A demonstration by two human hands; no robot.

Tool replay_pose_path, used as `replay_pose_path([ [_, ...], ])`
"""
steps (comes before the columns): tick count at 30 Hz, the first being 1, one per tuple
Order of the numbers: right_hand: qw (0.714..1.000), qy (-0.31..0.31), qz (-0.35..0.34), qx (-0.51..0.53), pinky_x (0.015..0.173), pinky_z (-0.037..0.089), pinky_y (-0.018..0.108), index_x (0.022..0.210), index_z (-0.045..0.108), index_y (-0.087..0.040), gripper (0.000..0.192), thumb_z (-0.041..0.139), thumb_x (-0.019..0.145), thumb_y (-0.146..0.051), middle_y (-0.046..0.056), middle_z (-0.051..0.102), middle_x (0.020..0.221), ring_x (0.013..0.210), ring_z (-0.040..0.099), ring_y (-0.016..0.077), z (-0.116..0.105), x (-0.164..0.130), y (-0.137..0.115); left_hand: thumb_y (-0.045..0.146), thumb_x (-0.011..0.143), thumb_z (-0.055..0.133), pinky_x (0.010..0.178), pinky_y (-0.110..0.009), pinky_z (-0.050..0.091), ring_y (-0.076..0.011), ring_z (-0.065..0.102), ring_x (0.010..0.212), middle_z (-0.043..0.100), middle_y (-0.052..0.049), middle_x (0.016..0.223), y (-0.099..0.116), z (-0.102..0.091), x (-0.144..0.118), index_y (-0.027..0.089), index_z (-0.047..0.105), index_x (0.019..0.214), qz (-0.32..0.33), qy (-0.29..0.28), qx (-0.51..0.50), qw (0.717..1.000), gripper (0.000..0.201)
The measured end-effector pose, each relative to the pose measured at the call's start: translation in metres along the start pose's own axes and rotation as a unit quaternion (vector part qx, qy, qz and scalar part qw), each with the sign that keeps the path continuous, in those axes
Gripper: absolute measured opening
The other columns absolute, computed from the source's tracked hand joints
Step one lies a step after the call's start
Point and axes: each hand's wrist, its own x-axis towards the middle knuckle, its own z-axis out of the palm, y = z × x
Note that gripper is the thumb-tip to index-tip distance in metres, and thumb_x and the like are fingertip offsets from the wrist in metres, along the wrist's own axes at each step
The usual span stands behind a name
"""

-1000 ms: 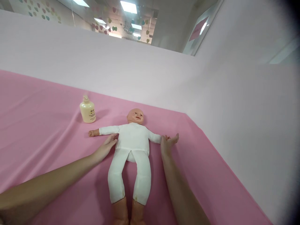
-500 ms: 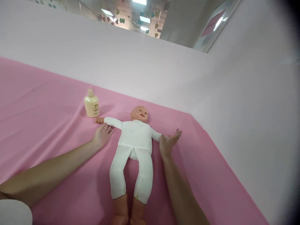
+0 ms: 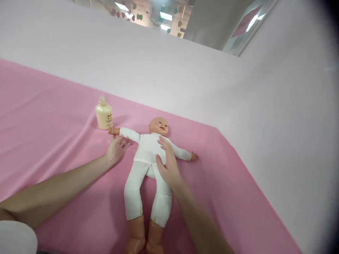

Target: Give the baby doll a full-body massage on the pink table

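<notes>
A baby doll (image 3: 149, 155) in a white suit lies face up at the centre of the frame on a pink sheet (image 3: 53, 116), arms spread, bare feet toward the lower edge; the right hand (image 3: 166, 162) rests open on its belly and chest, fingers extended toward the head. The left hand (image 3: 116, 148) lies open and flat on the sheet just below the doll's outstretched arm on the left side of the frame; a cream lotion bottle (image 3: 104, 114) stands upright just above that arm's tiny hand, and pale pink walls (image 3: 169, 74) rise behind the sheet.

You see a doll (image 3: 148, 155) in a plain white suit with peach skin, lying on a pink cloth (image 3: 53, 116). The bottle (image 3: 104, 115) at far left is cream-yellow. The wall (image 3: 148, 67) is pale pink.
</notes>
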Motion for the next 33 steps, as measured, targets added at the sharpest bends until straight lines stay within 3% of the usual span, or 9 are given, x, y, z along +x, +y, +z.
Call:
replay_pose_path([
  [4, 0.993, -0.097, 0.007, 0.07, 0.1, 0.05, 0.041, 0.141, 0.04, -0.026, 0.049, 0.045, 0.092, -0.019, 0.01, 0.047, 0.143, 0.125, 0.053, 0.0231, 0.002, 0.001, -0.021, 0.019, 0.077, 0.067, 0.097, -0.041, 0.049, -0.0191, 0.063, 0.098, 0.063, -0.001, 0.104, -0.001, 0.001, -0.005, 0.026, 0.053, 0.107, 0.066, -0.054, 0.111, 0.99, 0.034],
  [8, 0.98, -0.151, 0.06, 0.117, 0.074, 0.056, 0.031, 0.141, 0.039, -0.026, 0.05, 0.047, 0.092, -0.02, 0.011, 0.054, 0.135, 0.11, 0.061, 0.021, 0.015, -0.002, -0.031, 0.025, 0.074, 0.074, 0.104, -0.042, 0.043, -0.0238, 0.059, 0.112, 0.062, -0.005, 0.112, -0.002, 0.002, -0.014, 0.023, 0.057, 0.108, 0.162, -0.112, 0.254, 0.947, 0.039],
  [11, 0.975, -0.175, 0.081, 0.108, 0.082, 0.053, 0.032, 0.142, 0.035, -0.027, 0.054, 0.048, 0.09, -0.018, 0.007, 0.058, 0.128, 0.1, 0.063, 0.0156, 0.034, -0.007, -0.026, 0.027, 0.072, 0.077, 0.111, -0.044, 0.037, -0.0259, 0.054, 0.122, 0.06, -0.008, 0.125, -0.006, 0.0, -0.019, 0.024, 0.062, 0.109, 0.223, -0.186, 0.343, 0.893, 0.04],
  [13, 0.975, -0.186, 0.088, 0.086, 0.085, 0.051, 0.032, 0.137, 0.038, -0.024, 0.05, 0.05, 0.088, -0.017, 0.006, 0.063, 0.119, 0.098, 0.063, 0.0147, 0.045, -0.01, -0.021, 0.029, 0.073, 0.075, 0.113, -0.047, 0.033, -0.0279, 0.049, 0.128, 0.059, -0.01, 0.131, -0.009, -0.001, -0.021, 0.024, 0.064, 0.106, 0.266, -0.258, 0.404, 0.836, 0.035],
  [15, 0.976, -0.179, 0.097, 0.081, 0.086, 0.05, 0.032, 0.129, 0.042, -0.021, 0.042, 0.05, 0.088, -0.019, 0.005, 0.066, 0.111, 0.098, 0.063, 0.0148, 0.053, -0.013, -0.016, 0.031, 0.074, 0.074, 0.114, -0.051, 0.031, -0.0294, 0.047, 0.132, 0.061, -0.01, 0.131, -0.01, -0.002, -0.022, 0.025, 0.065, 0.103, 0.285, -0.303, 0.434, 0.799, 0.03],
  [20, 0.975, -0.134, 0.134, 0.114, 0.082, 0.05, 0.031, 0.112, 0.047, -0.021, 0.022, 0.05, 0.091, -0.027, 0.003, 0.067, 0.1, 0.092, 0.064, 0.0151, 0.057, -0.015, -0.012, 0.04, 0.073, 0.073, 0.111, -0.052, 0.035, -0.0321, 0.05, 0.13, 0.071, -0.01, 0.115, -0.007, 0.0, -0.022, 0.025, 0.067, 0.086, 0.282, -0.352, 0.483, 0.75, 0.021],
  [26, 0.979, -0.102, 0.127, 0.121, 0.073, 0.048, 0.028, 0.11, 0.052, -0.022, 0.021, 0.053, 0.091, -0.03, 0.0, 0.062, 0.089, 0.081, 0.062, 0.0138, 0.055, -0.014, -0.013, 0.046, 0.077, 0.066, 0.115, -0.049, 0.03, -0.0293, 0.06, 0.117, 0.073, -0.009, 0.097, -0.009, -0.003, -0.021, 0.025, 0.068, 0.086, 0.302, -0.401, 0.548, 0.67, 0.023],
  [29, 0.981, -0.104, 0.12, 0.114, 0.071, 0.048, 0.027, 0.106, 0.055, -0.023, 0.017, 0.053, 0.09, -0.028, 0.0, 0.061, 0.087, 0.077, 0.06, 0.0132, 0.054, -0.014, -0.015, 0.046, 0.079, 0.064, 0.116, -0.048, 0.028, -0.0267, 0.062, 0.113, 0.073, -0.009, 0.098, -0.012, -0.007, -0.02, 0.024, 0.067, 0.087, 0.306, -0.413, 0.557, 0.652, 0.023],
  [33, 0.982, -0.086, 0.128, 0.108, 0.069, 0.048, 0.026, 0.098, 0.055, -0.022, 0.013, 0.055, 0.088, -0.029, 0.0, 0.062, 0.085, 0.075, 0.06, 0.0134, 0.055, -0.015, -0.014, 0.049, 0.079, 0.064, 0.116, -0.047, 0.03, -0.0259, 0.063, 0.109, 0.072, -0.01, 0.099, -0.012, -0.007, -0.02, 0.024, 0.067, 0.087, 0.287, -0.422, 0.554, 0.658, 0.026],
])
